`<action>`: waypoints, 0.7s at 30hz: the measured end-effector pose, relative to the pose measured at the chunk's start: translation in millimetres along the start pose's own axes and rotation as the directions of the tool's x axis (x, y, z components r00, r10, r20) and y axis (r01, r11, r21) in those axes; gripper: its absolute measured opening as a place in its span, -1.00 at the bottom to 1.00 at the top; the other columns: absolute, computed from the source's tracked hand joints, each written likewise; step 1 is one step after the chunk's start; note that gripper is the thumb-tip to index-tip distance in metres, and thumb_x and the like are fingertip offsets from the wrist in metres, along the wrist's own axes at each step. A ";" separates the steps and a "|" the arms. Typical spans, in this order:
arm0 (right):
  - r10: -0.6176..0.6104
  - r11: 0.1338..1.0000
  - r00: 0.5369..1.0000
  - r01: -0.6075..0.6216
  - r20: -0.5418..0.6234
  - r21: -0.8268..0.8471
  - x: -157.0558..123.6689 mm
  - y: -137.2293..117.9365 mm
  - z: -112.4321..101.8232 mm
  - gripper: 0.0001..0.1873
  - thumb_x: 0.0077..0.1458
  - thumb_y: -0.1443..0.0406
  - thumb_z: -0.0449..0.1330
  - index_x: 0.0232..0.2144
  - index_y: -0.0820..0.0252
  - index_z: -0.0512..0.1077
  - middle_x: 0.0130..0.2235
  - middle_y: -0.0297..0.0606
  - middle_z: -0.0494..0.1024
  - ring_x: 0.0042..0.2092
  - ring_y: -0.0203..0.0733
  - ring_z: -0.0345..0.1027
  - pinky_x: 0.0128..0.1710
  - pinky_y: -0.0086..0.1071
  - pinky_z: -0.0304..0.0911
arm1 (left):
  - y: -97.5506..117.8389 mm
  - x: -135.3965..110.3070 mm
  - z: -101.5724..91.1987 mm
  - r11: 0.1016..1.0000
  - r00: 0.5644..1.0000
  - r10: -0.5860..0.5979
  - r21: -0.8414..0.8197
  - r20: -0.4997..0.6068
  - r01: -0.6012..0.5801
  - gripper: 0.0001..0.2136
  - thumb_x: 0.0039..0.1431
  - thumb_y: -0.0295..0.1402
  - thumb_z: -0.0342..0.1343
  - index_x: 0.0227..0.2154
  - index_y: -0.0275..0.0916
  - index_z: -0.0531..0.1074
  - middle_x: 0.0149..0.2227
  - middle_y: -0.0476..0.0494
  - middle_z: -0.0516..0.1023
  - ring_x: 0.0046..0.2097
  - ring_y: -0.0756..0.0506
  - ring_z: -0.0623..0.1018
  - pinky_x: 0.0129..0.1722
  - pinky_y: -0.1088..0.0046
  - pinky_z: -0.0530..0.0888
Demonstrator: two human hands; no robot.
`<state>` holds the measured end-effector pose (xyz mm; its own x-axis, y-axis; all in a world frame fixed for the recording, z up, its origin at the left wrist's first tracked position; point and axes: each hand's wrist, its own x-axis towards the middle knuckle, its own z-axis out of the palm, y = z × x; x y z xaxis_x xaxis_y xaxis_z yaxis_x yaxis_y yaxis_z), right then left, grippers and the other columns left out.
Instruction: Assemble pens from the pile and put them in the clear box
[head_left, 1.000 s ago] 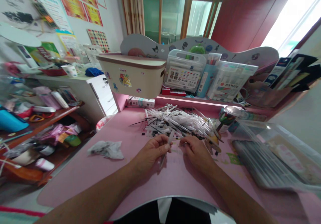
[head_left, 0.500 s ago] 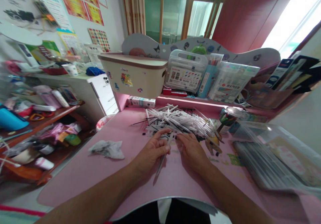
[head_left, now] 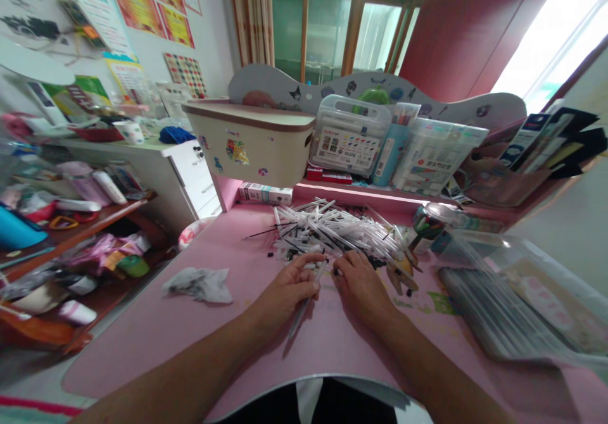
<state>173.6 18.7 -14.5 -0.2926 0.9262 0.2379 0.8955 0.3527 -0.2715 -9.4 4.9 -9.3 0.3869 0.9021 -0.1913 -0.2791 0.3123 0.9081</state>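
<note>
My left hand (head_left: 289, 288) is closed around a white pen barrel (head_left: 304, 304) that slants down toward me over the pink desk (head_left: 190, 329). My right hand (head_left: 358, 285) lies just to its right, fingers curled at the near edge of a pile of white pen barrels (head_left: 332, 234), with small black parts scattered about the fingertips. Whether the right fingers pinch one of those parts is hidden.
A crumpled grey tissue (head_left: 199, 283) lies left of my hands. A clear plastic bag with packed pens (head_left: 498, 297) sits at the right, a tin can (head_left: 430, 221) behind it. A cream storage box (head_left: 251, 139) and marker cases (head_left: 351, 134) stand at the back. Cluttered shelves line the left.
Both hands have slid forward to the pile's edge. The pen barrel in my left hand has tilted lower, its tip pointing more toward me.
</note>
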 end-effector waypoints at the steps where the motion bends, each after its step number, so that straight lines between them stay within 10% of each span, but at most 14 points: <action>1: -0.003 1.000 1.000 0.003 -0.005 0.016 -0.2 0.2 0.2 -0.78 0.22 0.40 0.11 -0.15 0.19 0.51 -0.12 -0.11 0.45 -0.04 -0.03 0.26 0.01 -0.21 0.21 | 0.3 0.1 -0.1 1.000 1.000 -0.005 0.006 -0.004 0.005 -0.53 0.01 -0.48 0.18 0.04 -0.13 0.36 -0.55 0.15 0.31 -0.61 0.08 0.25 -0.64 0.59 0.21; 14: 0.080 0.948 0.996 -0.067 -0.029 0.311 -1.8 7.0 2.0 -0.90 0.07 0.42 0.11 -0.42 0.20 0.43 -0.32 -0.22 0.44 -0.21 -0.14 0.28 -0.19 -0.29 0.17 | 4.0 -1.7 3.4 0.999 0.999 -0.029 0.024 0.040 0.028 -0.52 -0.01 -0.45 0.13 0.05 -0.20 0.38 -0.60 0.15 0.32 -0.67 0.08 0.22 -0.70 0.58 0.16; 17: 0.217 0.730 0.976 -0.186 0.034 0.658 -1.0 9.0 -3.2 -0.93 -0.03 0.39 0.14 -0.42 0.16 0.37 -0.45 -0.36 0.40 -0.39 -0.25 0.25 -0.36 -0.37 0.14 | 1.6 -2.3 2.8 0.999 0.997 -0.033 0.020 0.071 0.031 -0.51 0.01 -0.46 0.11 0.07 -0.17 0.33 -0.58 0.14 0.35 -0.67 0.07 0.24 -0.69 0.58 0.17; 21: 0.268 0.215 0.935 -0.294 0.234 0.931 -0.8 3.9 -12.3 -0.84 -0.10 0.30 0.25 -0.40 0.14 0.35 -0.51 -0.45 0.36 -0.50 -0.35 0.18 -0.50 -0.45 0.09 | -1.0 -5.1 4.0 0.999 0.992 -0.031 0.045 0.121 0.026 -0.42 0.04 -0.47 0.13 0.16 -0.12 0.22 -0.56 0.13 0.37 -0.61 0.05 0.32 -0.62 0.57 0.25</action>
<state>181.4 17.7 -4.3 -0.1123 0.9913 -0.0684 -0.0339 -0.0727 -0.9968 -7.6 -1.2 -7.7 0.4986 0.8493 -0.1735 -0.2294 0.3223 0.9184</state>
